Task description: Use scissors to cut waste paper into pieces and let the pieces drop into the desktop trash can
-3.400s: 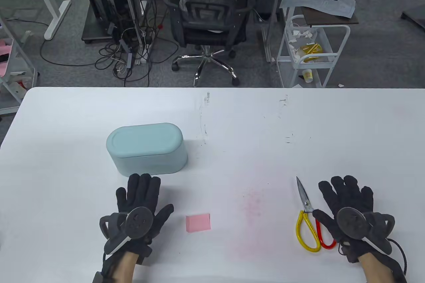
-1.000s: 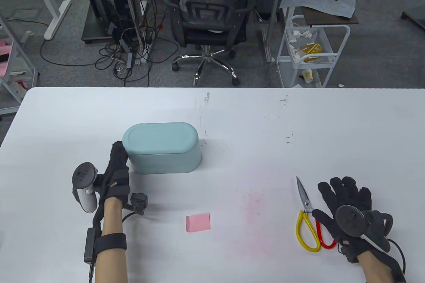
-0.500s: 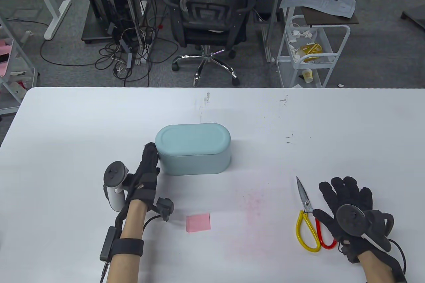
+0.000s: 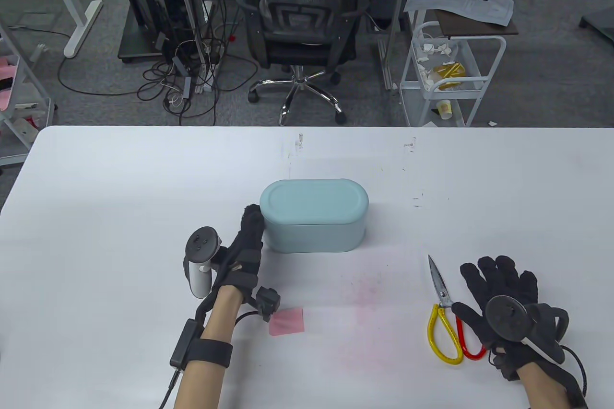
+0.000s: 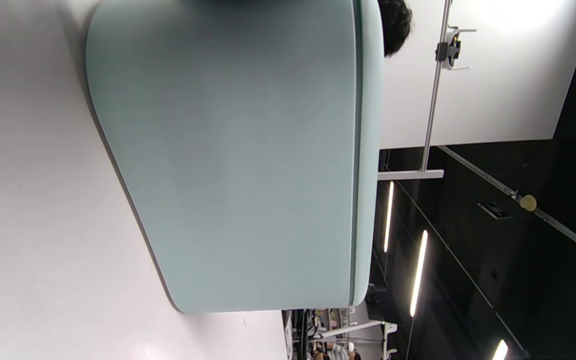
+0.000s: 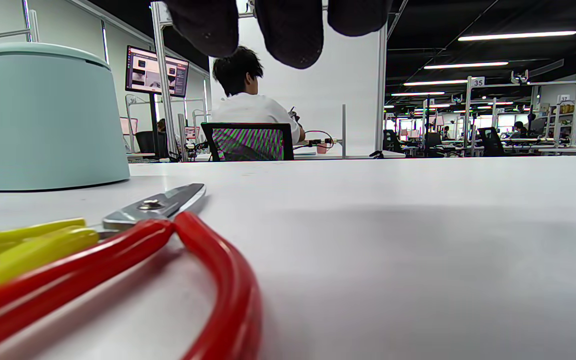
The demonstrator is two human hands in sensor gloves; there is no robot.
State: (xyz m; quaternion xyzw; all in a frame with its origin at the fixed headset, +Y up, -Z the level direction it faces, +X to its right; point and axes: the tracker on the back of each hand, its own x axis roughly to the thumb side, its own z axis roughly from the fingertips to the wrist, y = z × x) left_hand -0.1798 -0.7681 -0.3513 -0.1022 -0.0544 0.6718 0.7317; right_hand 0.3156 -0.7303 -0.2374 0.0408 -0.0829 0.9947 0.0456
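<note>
The pale green desktop trash can point(image 4: 314, 222) stands with its lid down at the middle of the table; it fills the left wrist view point(image 5: 238, 160) and shows at the left of the right wrist view point(image 6: 38, 115). My left hand point(image 4: 249, 241) stands on edge, straight fingers pressed against the can's left end. A pink paper square point(image 4: 288, 321) lies flat just right of my left wrist. Scissors point(image 4: 446, 318) with one yellow and one red handle point(image 6: 118, 270) lie closed near the front right. My right hand point(image 4: 501, 289) rests flat on the table beside them, thumb by the handles.
The white table point(image 4: 144, 179) carries a faint pink stain point(image 4: 364, 298) between paper and scissors. Beyond the far edge are an office chair point(image 4: 300, 20), a white wire cart point(image 4: 451, 73) and cables on the floor.
My left hand has pushed the trash can rightward from the table's left part to its middle. The right hand, scissors and pink paper have stayed put.
</note>
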